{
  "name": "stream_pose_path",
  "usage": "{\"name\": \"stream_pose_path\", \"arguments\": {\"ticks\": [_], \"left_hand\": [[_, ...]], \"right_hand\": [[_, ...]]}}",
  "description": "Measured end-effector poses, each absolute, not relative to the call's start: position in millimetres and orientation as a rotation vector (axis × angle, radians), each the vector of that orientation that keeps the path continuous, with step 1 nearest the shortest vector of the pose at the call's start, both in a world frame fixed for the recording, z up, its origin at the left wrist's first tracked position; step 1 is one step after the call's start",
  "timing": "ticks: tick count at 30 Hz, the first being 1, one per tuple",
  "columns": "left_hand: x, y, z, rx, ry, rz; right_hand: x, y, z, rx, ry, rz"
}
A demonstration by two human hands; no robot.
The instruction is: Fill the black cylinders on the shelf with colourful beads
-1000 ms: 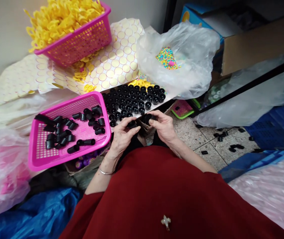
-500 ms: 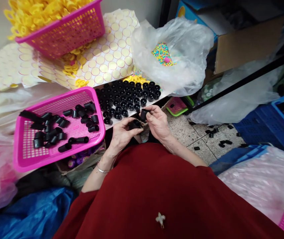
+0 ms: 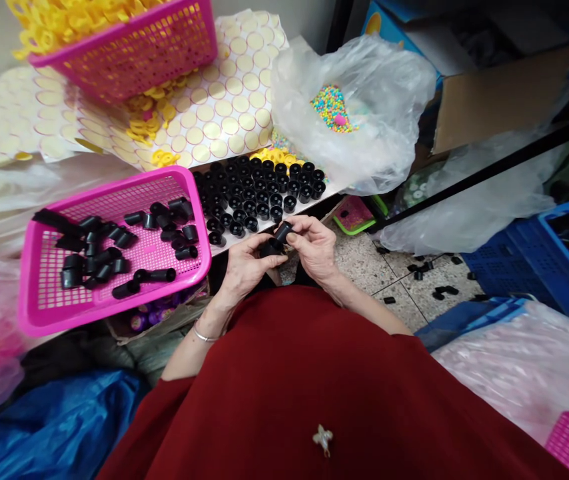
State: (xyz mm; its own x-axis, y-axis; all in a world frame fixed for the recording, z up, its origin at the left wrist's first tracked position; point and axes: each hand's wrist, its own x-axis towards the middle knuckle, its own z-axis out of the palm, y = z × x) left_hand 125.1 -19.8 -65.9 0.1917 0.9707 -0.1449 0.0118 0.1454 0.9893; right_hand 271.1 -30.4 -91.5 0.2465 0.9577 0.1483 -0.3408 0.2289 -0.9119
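A black cylindrical plastic cap (image 3: pixel 283 231) is pinched between the thumb and forefinger of the right hand (image 3: pixel 317 252); the fingers are closed narrowly on it. A second black cap (image 3: pixel 267 249) is gripped in the curled, closed fingers of the left hand (image 3: pixel 245 268). Both parts are held in front of the body, just below the front edge of the white counter (image 3: pixel 298 211).

Half a second earlier, the two caps were held slightly apart and the right-hand one stood nearly upright. It is now tilted, and its lower end is touching the part in the left hand. The parts are therefore judged to be in the act of being joined; whether one is seated in the other cannot be told.

The rows of upright black caps (image 3: pixel 259 190) on the counter appear unaltered. The pink plastic mesh tray (image 3: pixel 114 313), to the left of the hands, is loaded as before with loose black pieces. Neither is touched by either hand.
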Motion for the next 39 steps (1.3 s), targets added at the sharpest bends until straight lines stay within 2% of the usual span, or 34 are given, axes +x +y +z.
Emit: {"name": "stream_pose_path", "arguments": {"ticks": [8, 13, 17, 22, 25, 29, 35, 39], "left_hand": [[123, -17, -82, 1.313, 1.163, 1.050], [124, -16, -97, 1.792, 1.340, 1.198], [130, -26, -98, 2.206, 1.237, 1.223], [116, -45, -92, 2.413, 1.260, 1.050], [90, -55, -90, 2.405, 1.453, 1.206], [58, -61, -97, 2.372, 1.565, 1.412], [66, -61, -128, 2.243, 1.385, 1.238], [90, -47, -139, 2.004, 1.304, 1.149]], "right_hand": [[267, -44, -93, -1.077, -1.247, 0.927], [267, -46, -102, -1.094, -1.554, 0.874], [269, -50, -102, -1.094, -1.536, 0.940], [265, -50, -108, -1.121, -1.360, 1.019], [264, -39, -111, -1.143, -1.367, 1.033], [270, -21, -105, -1.242, -1.680, 0.766], [294, -11, -99, -1.613, -1.702, 0.411], [309, -3, -109, -1.542, -1.440, 0.583]]}}
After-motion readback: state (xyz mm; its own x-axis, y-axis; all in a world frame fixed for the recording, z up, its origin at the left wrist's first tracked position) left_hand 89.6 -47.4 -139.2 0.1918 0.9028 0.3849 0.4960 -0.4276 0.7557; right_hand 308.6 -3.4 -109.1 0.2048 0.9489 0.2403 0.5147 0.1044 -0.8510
